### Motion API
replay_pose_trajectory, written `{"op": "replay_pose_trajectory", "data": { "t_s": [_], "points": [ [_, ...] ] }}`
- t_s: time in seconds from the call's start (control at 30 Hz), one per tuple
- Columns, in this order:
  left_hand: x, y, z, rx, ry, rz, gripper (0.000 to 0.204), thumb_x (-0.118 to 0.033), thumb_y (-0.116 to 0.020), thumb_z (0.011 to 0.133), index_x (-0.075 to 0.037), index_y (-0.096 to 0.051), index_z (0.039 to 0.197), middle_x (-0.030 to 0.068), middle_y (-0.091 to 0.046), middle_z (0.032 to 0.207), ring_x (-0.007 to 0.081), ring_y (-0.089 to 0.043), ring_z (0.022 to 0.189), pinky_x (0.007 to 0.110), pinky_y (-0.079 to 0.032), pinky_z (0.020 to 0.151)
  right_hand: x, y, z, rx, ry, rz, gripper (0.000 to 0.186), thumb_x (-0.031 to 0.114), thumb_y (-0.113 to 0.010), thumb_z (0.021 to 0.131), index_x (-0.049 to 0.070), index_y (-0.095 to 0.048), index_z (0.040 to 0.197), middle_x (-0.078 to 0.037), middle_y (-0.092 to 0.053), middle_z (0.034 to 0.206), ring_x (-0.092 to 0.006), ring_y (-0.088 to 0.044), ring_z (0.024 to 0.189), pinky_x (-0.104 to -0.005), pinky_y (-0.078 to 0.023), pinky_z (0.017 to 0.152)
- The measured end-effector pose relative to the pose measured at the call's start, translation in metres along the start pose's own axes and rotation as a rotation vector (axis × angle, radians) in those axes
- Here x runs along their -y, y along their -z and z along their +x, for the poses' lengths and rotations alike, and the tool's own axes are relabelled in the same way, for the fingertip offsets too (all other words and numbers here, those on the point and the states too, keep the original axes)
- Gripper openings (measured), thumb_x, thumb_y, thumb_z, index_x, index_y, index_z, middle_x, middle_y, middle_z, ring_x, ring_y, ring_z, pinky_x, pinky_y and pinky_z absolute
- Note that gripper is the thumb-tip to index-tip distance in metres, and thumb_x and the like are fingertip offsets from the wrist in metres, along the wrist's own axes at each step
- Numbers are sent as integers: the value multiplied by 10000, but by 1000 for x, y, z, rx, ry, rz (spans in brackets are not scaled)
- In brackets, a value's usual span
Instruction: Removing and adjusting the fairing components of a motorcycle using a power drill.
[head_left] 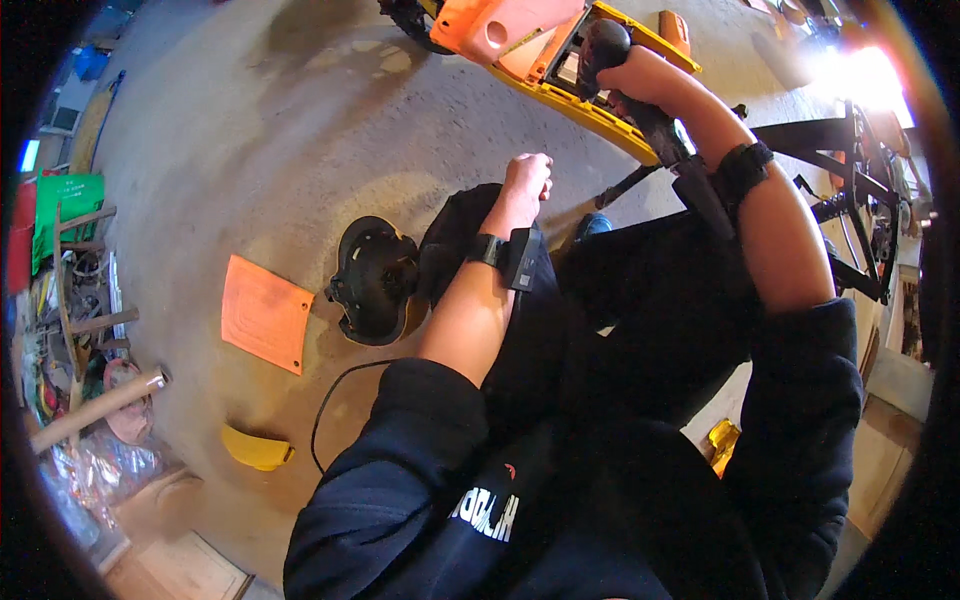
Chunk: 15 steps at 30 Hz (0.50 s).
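Note:
My right hand (640,78) is closed round a dark hand tool (604,50) with a rounded end, held over the open top of a yellow-framed machine (600,125) with orange panels (510,35). The tool's exact kind is unclear, and part of it is hidden by my hand. My left hand (528,185) is apart from the machine, in front of my left knee. Its fingers are curled into a fist, and whatever may be inside is hidden. Both wrists carry black straps, with a small box on the left one (520,260).
On the concrete floor to my left lie a black hollow shell (375,280), an orange panel (265,315) and a yellow curved piece (257,448). Clutter with a cardboard tube (100,410) lines the left side. A black metal frame (855,190) stands at right. A black cable (335,390) runs beside my left arm.

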<state>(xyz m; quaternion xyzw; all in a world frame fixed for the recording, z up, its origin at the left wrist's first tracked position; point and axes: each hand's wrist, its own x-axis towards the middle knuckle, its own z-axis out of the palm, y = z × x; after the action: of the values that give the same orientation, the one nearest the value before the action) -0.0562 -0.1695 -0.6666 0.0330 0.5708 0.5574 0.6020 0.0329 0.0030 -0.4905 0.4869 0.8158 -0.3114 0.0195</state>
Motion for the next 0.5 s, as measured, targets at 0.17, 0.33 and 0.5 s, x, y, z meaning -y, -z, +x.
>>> {"op": "replay_pose_trajectory", "data": {
  "t_s": [0.17,0.33,0.5],
  "points": [
    [-3,6,1,15,4,-19,98,-125,-504,923,-51,-569,925,-27,-455,622,94,-435,485,262,-340,403,6,4,0,57,154,-163,349,305,-704,706,-3,-716,868,-115,-710,762,-242,-700,726,-356,-548,707],
    [-6,3,-1,-1,13,1,102,-124,-504,930,-50,-574,931,-29,-453,622,92,-429,485,260,-344,413,5,0,3,99,138,-179,296,281,-695,722,-6,-709,792,-114,-694,692,-206,-679,587,-361,-556,640],
    [-4,4,4,18,25,-23,96,-126,-509,930,-51,-567,916,-27,-451,617,99,-431,480,265,-345,415,7,4,1,24,120,-265,350,344,-696,754,17,-726,872,-131,-711,776,-229,-686,703,-350,-530,705]
  ]
}}
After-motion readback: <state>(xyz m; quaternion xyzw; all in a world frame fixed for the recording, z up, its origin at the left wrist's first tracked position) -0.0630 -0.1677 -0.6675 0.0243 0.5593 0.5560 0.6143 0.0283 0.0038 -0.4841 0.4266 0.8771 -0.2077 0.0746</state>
